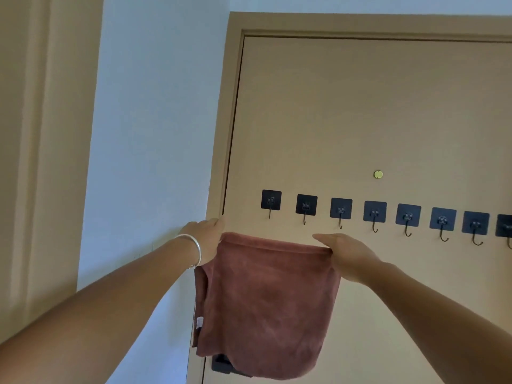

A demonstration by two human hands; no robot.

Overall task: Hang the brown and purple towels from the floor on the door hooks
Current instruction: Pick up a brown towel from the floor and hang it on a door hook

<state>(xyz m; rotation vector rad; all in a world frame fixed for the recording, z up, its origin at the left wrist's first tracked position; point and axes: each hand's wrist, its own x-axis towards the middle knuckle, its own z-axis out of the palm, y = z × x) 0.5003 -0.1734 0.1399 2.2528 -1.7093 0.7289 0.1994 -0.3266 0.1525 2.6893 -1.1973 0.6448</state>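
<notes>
The soft reddish-brown cloth towel (266, 303) hangs in front of the tan door (360, 106), its top hem stretched level between both hands. The left hand (206, 242) pinches the left corner near the door's left edge; the right hand (346, 254) pinches the right corner. The row of black square adhesive hooks (340, 212) sits just above the hem, so the move is probably upward. Both hands are about equally near. No purple towel shows.

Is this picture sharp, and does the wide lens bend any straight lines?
Head view: soft even daylight, no glare; the door frame leans and the row of hooks slopes down to the right from wide-angle distortion; the brown towel and both hands, left and right, look slightly soft.
</notes>
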